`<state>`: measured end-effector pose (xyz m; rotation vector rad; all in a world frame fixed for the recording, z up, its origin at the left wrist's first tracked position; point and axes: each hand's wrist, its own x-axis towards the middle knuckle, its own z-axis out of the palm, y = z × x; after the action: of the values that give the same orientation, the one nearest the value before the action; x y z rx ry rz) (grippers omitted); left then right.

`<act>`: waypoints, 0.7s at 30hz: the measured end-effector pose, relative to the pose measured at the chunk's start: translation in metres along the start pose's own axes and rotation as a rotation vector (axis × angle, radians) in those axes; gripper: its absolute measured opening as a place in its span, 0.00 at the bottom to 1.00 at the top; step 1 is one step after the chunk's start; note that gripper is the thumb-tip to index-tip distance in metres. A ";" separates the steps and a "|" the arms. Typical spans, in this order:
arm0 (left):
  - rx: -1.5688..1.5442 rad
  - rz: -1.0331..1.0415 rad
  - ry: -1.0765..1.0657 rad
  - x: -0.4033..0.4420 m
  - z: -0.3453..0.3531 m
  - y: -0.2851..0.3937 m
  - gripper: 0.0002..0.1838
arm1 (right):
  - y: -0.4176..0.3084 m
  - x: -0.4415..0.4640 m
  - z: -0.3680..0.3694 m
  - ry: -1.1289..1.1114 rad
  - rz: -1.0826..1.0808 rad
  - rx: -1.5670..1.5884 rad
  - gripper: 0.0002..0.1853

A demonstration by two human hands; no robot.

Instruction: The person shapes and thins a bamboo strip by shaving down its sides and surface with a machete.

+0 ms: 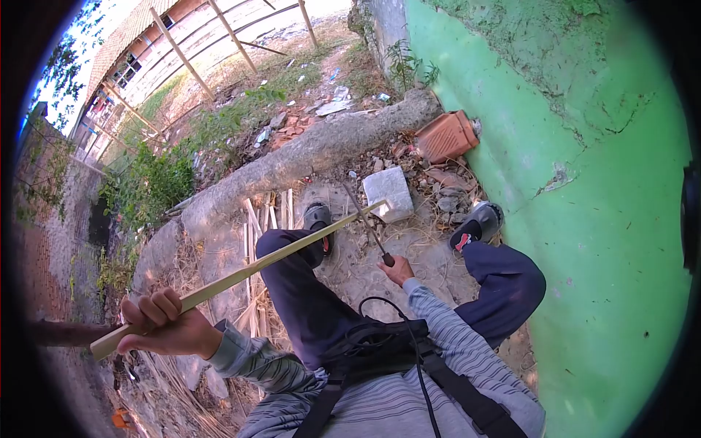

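The pale strip (248, 271) slants across my left thigh, its far end over the edge of the whitish block (389, 193) on the ground; I cannot tell whether those 2 touch. My left hand (171, 328) is clamped on the near end. My right hand (398, 271), well apart from it, is closed round the dark handle of the knife (373, 235), whose thin blade crosses the strip near its far end. My 2 dark shoes (318, 217) stand either side of the block. Thin slats (252, 226) lie beyond my left knee. Past the block, an orange hollow brick (447, 137) sits tilted beside the green wall (584, 277).
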<state>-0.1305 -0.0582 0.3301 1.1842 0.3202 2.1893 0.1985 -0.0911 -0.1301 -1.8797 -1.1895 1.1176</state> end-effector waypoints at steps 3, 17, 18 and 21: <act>-0.082 -0.029 -0.104 -0.001 0.007 0.000 0.32 | -0.010 0.004 -0.003 0.018 -0.073 -0.024 0.23; -0.149 -0.019 -0.153 0.001 0.003 -0.004 0.32 | -0.044 0.008 0.009 0.026 -0.248 0.005 0.17; -0.168 -0.034 -0.140 0.003 0.002 -0.004 0.32 | -0.050 0.007 0.007 0.023 -0.249 0.003 0.17; -0.190 -0.033 -0.161 0.003 0.004 -0.006 0.32 | -0.065 0.003 0.001 -0.099 -0.244 -0.031 0.18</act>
<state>-0.1263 -0.0524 0.3313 1.2296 0.0617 2.0304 0.1740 -0.0636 -0.0765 -1.6637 -1.4560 1.0711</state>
